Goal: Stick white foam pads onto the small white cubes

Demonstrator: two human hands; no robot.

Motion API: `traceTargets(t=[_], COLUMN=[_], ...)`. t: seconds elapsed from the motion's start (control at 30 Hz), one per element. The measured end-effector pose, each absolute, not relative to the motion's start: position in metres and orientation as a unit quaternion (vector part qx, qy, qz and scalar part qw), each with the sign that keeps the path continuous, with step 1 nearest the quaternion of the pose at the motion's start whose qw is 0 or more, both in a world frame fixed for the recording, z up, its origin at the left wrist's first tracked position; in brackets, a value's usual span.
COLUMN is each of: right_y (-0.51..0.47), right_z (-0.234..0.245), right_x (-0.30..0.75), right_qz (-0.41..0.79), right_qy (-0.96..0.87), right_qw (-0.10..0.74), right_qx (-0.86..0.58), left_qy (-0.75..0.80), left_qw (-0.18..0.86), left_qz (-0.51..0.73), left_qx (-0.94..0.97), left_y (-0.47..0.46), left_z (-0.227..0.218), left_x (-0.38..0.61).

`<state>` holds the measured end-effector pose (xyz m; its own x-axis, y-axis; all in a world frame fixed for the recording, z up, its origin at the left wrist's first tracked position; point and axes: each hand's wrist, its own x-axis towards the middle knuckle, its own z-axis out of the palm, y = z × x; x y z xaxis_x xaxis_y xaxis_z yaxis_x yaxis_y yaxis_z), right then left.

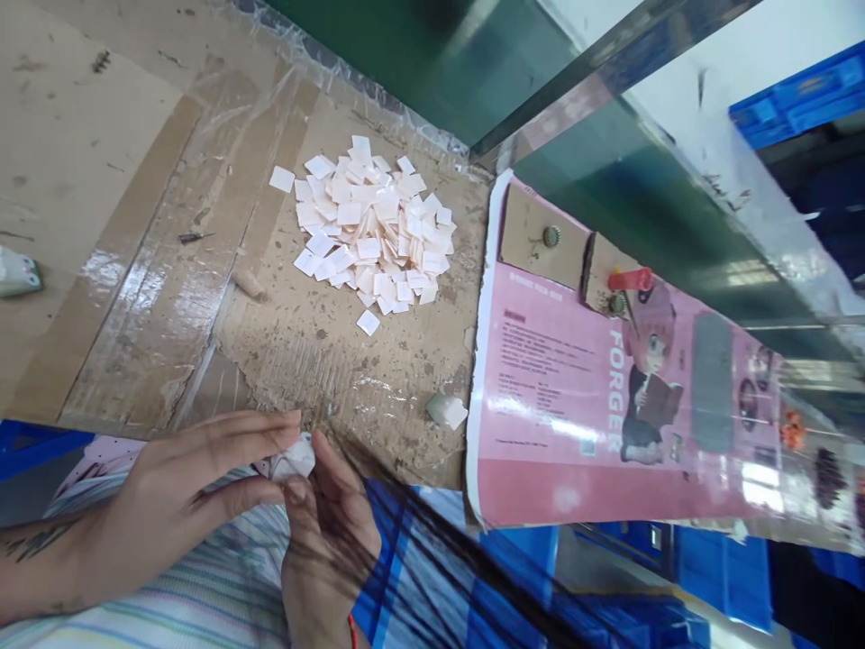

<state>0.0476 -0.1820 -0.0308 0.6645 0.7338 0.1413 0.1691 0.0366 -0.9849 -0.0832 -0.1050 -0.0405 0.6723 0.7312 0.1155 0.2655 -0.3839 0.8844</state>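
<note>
Between the fingertips of both hands is a small whitish piece [295,461] with a crumpled or faceted look; its exact kind I cannot make out. My left hand [203,473] reaches in from the left, its fingers laid over the top and its thumb along the near side. From below, my right hand [331,523] closes its thumb and fingers on the piece's other side. Beyond the hands, a loose pile of small pale square pieces [378,225] lies on the cardboard-covered table [351,370]. A greenish-white lump [446,411] rests to the right of the hands.
On the right lies a pink printed sheet [547,397], with cardboard pieces [541,230] and a red item [630,278] on it. Another whitish-green thing [19,273] sits at the left edge. Dark hair strands [466,545] hang across the view. Blue crates [723,577] stand below.
</note>
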Motion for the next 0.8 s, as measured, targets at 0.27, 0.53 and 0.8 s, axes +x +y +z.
traceTargets(t=[0.27, 0.53, 0.8], right_y=[-0.189, -0.188, -0.188], right_z=[-0.045, -0.041, -0.032], right_x=[0.029, 0.032, 0.047], right_qz=[0.155, 0.140, 0.180], right_qy=[-0.338, -0.350, -0.486], right_qw=[0.627, 0.634, 0.545], right_qx=[-0.685, -0.675, -0.659], left_qy=[0.329, 0.377, 0.318], left_qw=[0.475, 0.550, 0.612], left_qz=[0.293, 0.307, 0.273], left_qx=[0.762, 0.679, 0.671], left_y=[-0.115, -0.122, -0.111], left_z=[-0.036, -0.039, -0.037], left_x=[-0.076, -0.072, -0.071])
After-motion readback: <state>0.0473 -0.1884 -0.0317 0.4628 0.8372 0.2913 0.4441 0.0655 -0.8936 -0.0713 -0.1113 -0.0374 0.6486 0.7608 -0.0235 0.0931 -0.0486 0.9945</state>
